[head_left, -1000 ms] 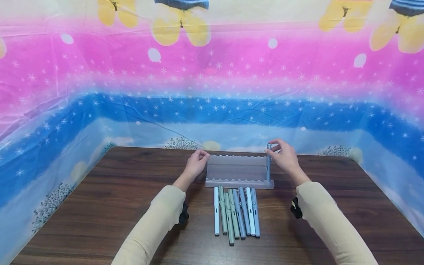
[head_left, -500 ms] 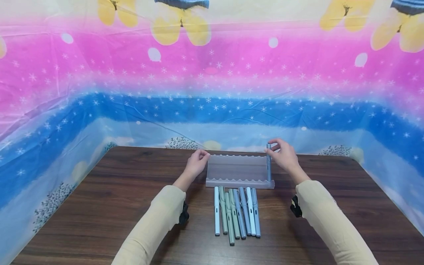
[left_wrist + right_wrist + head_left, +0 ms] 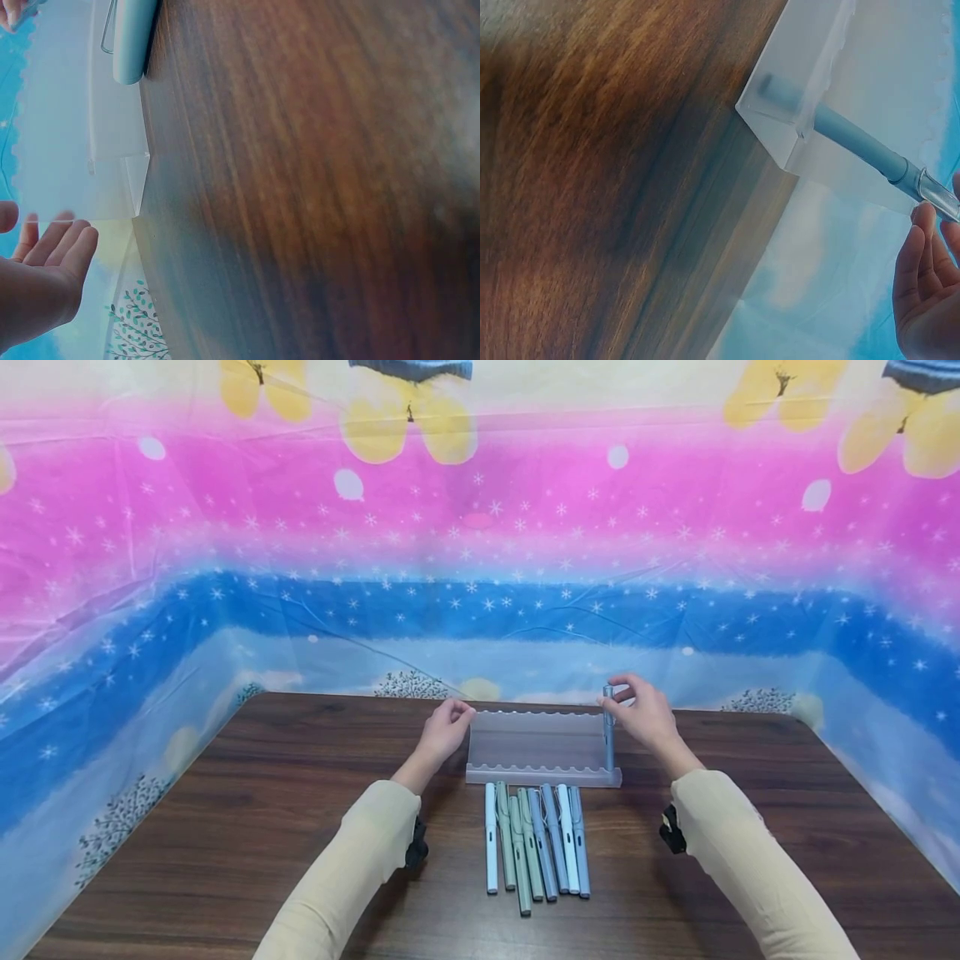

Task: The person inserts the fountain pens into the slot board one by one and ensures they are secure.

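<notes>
A frosted, see-through pen rack point(image 3: 536, 742) with scalloped edges stands on the table. My left hand point(image 3: 444, 728) holds its upper left corner; in the left wrist view the thumb and fingers lie either side of the panel's edge. My right hand point(image 3: 647, 717) pinches the cap end of a grey-blue pen point(image 3: 608, 745) between thumb and fingers. This pen stands upright at the rack's right end, and the right wrist view shows its lower tip behind the front lip. Several capped pens point(image 3: 517, 852), white, green and blue-grey, lie side by side in front of the rack.
The dark wood-grain table point(image 3: 300, 793) extends around the rack, its far edge close behind it. A printed pink and blue cloth point(image 3: 480, 543) hangs around the back and sides. A black wrist strap point(image 3: 672, 829) shows below the right sleeve.
</notes>
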Motion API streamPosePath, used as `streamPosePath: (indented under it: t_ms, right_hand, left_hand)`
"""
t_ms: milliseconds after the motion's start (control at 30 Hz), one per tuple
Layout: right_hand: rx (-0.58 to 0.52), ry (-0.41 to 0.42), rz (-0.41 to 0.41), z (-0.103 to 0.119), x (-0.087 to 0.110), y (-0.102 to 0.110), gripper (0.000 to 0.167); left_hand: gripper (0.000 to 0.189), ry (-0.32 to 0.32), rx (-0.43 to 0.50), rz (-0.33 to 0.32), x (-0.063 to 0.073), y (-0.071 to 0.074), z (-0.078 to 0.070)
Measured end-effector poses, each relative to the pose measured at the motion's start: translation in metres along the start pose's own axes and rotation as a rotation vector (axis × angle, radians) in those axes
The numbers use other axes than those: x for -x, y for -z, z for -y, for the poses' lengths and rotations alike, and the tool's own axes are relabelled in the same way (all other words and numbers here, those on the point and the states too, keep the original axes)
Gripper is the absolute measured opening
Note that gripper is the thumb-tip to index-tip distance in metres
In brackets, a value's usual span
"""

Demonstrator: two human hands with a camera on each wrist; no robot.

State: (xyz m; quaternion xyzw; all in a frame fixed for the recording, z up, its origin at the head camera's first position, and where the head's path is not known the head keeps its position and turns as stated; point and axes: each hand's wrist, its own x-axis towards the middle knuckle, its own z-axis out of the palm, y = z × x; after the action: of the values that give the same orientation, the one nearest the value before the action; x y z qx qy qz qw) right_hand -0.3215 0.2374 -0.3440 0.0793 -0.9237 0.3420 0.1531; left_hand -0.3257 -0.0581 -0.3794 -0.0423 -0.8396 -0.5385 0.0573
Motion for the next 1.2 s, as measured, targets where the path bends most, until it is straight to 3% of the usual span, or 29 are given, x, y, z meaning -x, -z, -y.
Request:
streamPosePath:
  t_ms: [233, 633, 867, 1200]
  right_hand:
    - [-0.035, 0.042, -0.042, 0.001, 0.004, 0.005, 0.043]
    - [-0.047, 0.187, -0.165, -0.007, 0.02, 0.007, 0.037]
    - [-0.077, 0.195, -0.14, -0.006, 0.032, 0.0, 0.038]
    - [-0.064, 0.189, -0.026, -0.008, 0.054, -0.01, 0.036]
  left_hand:
    - [0.019, 0.002, 0.006, 0.002, 0.001, 0.001, -0.001]
    - [0.019, 0.003, 0.007, 0.004, 0.002, 0.001, -0.003]
    - [0.019, 0.004, 0.004, 0.002, 0.002, 0.001, -0.002]
    - [0.019, 0.006, 0.006, -0.001, 0.001, 0.0, -0.002]
